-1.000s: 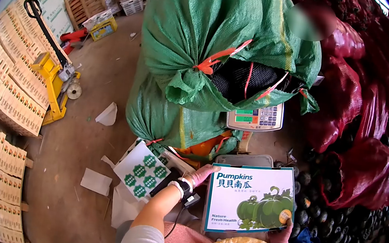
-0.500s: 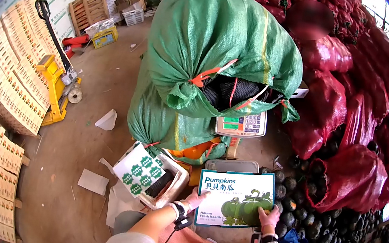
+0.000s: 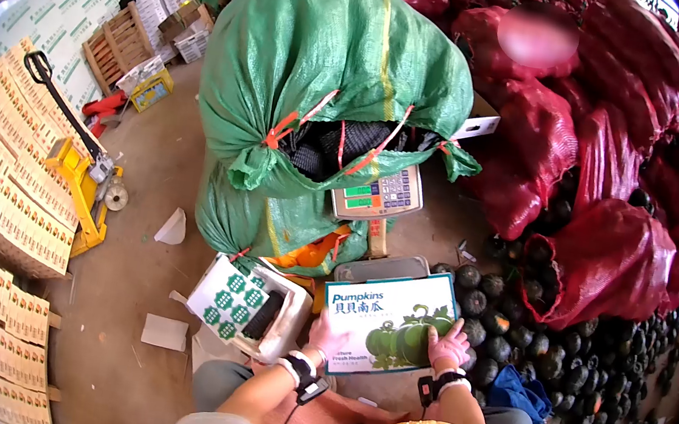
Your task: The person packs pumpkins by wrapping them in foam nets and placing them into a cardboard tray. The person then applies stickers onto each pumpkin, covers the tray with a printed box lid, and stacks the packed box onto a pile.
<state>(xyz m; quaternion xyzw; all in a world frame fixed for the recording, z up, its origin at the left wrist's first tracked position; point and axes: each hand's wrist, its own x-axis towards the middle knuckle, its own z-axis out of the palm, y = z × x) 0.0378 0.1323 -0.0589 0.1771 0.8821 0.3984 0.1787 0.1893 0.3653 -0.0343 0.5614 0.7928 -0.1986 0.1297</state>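
Observation:
A white box with a green pumpkin picture (image 3: 393, 326) lies label up before me, on top of a grey container (image 3: 381, 267). Flat on its left edge rests my left hand (image 3: 328, 336), fingers apart. My right hand (image 3: 450, 345) lies spread over the box's right edge. Left of the box, a sheet of green stickers (image 3: 232, 299) sits on a white foam box (image 3: 288, 325) with a dark item inside. Beyond it, a scale with a lit display (image 3: 378, 192) shows under a large green sack (image 3: 333, 65).
Dark pumpkins (image 3: 501, 349) cover the floor at right, beside red net sacks (image 3: 603, 264) and a blue cloth (image 3: 519, 394). A yellow pallet jack (image 3: 80, 178) stands at left near stacked cartons (image 3: 14, 178). Paper scraps (image 3: 165, 332) lie on the floor.
The view has shifted, and the pumpkin box appears further left. My right hand has moved from the box's lower right corner up onto its right edge, and its fingers have spread. My left hand has slid down the left edge.

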